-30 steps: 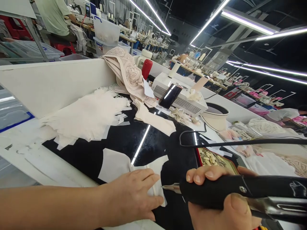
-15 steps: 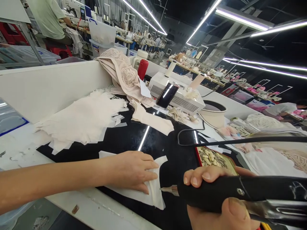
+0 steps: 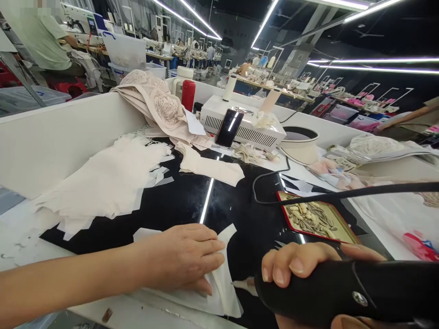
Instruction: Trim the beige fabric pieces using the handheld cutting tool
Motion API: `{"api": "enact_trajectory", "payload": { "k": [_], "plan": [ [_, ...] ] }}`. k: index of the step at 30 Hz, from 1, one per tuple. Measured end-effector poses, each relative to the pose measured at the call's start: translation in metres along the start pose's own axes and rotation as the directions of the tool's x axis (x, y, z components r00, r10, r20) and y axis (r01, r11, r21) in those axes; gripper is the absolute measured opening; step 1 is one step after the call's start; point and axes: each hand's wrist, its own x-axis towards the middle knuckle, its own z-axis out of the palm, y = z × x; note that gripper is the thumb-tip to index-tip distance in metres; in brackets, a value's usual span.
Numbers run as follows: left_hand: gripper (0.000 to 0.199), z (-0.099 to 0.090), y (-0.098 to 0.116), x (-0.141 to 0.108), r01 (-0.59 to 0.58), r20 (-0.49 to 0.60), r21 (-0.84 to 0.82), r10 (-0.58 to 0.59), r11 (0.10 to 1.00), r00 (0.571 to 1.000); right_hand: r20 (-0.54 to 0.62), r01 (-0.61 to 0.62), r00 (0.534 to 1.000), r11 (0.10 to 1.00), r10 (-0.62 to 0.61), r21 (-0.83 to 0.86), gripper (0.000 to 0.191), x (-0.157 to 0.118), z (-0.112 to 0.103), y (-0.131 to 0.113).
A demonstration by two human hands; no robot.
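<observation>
My left hand (image 3: 187, 258) lies over a white fabric piece (image 3: 230, 292) at the front edge of the black tabletop (image 3: 171, 201). Its fingers stretch to the right, pressing the cloth down, and the thumb rests lower on it. A seam or fold runs along the fabric's right end. My right hand (image 3: 302, 262) is wrapped around a thick black hand tool (image 3: 308, 292) with a pointed metal tip. That tip sits close beside the fabric's right edge; whether it touches is not clear. Part of my right hand is hidden behind the tool.
A pile of pale fabric pieces (image 3: 103, 183) lies left. Further back are a cream strip (image 3: 212, 169), lace garments (image 3: 154, 100), a phone (image 3: 229, 128) and a white vented box (image 3: 260, 132). A black cable (image 3: 329, 195) crosses above a tray of seeds (image 3: 351, 237). A person sits far left.
The camera view has turned and levelled, showing more of the seed tray. My left hand still presses the fabric. The tool's tip stays near the fabric's right edge.
</observation>
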Motion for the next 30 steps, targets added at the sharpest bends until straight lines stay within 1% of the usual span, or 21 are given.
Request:
{"api": "enact_trajectory", "payload": {
  "k": [4, 8, 12, 15, 17, 21, 26, 30],
  "plan": [
    [0.047, 0.004, -0.012, 0.003, -0.085, -0.054, -0.012, 0.084, 0.996, 0.995, 0.002, 0.049, 0.999, 0.996, -0.049, 0.071, 0.040, 0.001, 0.008, 0.001],
    [0.051, 0.009, -0.021, 0.001, -0.161, -0.093, 0.016, 0.162, 0.987, 0.982, -0.031, 0.072, 0.997, 0.994, -0.070, 0.087, 0.041, -0.001, 0.014, 0.004],
    [0.050, 0.012, -0.027, 0.002, -0.235, -0.089, 0.066, 0.240, 0.970, 0.967, -0.065, 0.089, 0.994, 0.993, -0.085, 0.073, 0.041, -0.003, 0.018, 0.007],
    [0.045, 0.012, -0.033, 0.005, -0.273, -0.072, 0.035, 0.275, 0.961, 0.959, -0.098, 0.120, 0.989, 0.991, -0.114, 0.056, 0.041, -0.002, 0.021, 0.008],
    [0.042, 0.012, -0.036, 0.006, -0.276, -0.043, -0.010, 0.275, 0.961, 0.960, -0.108, 0.131, 0.986, 0.990, -0.124, 0.059, 0.041, -0.002, 0.024, 0.009],
    [0.039, 0.012, -0.039, 0.005, -0.237, 0.023, -0.081, 0.240, 0.968, 0.971, -0.124, 0.130, 0.985, 0.989, -0.120, 0.075, 0.041, -0.001, 0.027, 0.011],
    [0.036, 0.007, -0.038, 0.002, -0.187, 0.076, -0.103, 0.195, 0.977, 0.978, -0.146, 0.143, 0.980, 0.988, -0.133, 0.060, 0.042, -0.001, 0.029, 0.011],
    [0.033, 0.001, -0.033, 0.002, -0.162, 0.099, -0.097, 0.171, 0.982, 0.980, -0.134, 0.112, 0.985, 0.992, -0.104, 0.055, 0.041, -0.003, 0.027, 0.009]
  ]
}}
